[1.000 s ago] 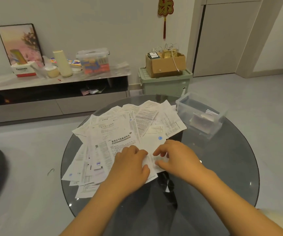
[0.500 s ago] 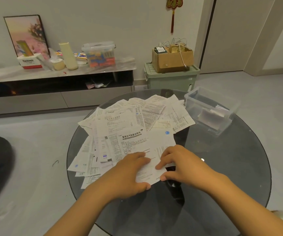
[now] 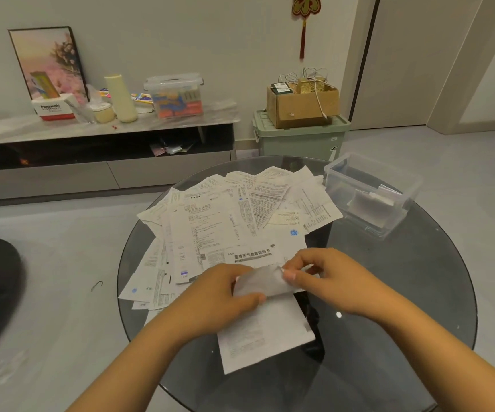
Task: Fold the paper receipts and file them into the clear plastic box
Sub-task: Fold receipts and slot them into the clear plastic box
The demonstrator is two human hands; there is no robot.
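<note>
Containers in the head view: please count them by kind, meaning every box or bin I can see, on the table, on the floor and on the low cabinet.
Clear plastic box on the glass table: 1
Clear lidded box on the low cabinet: 1
Green lidded bin on the floor: 1
Cardboard box on that bin: 1
Total: 4

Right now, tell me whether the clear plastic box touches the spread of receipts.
Cannot tell. In the head view the clear plastic box sits close beside the spread of receipts, but no gap or contact shows plainly.
</note>
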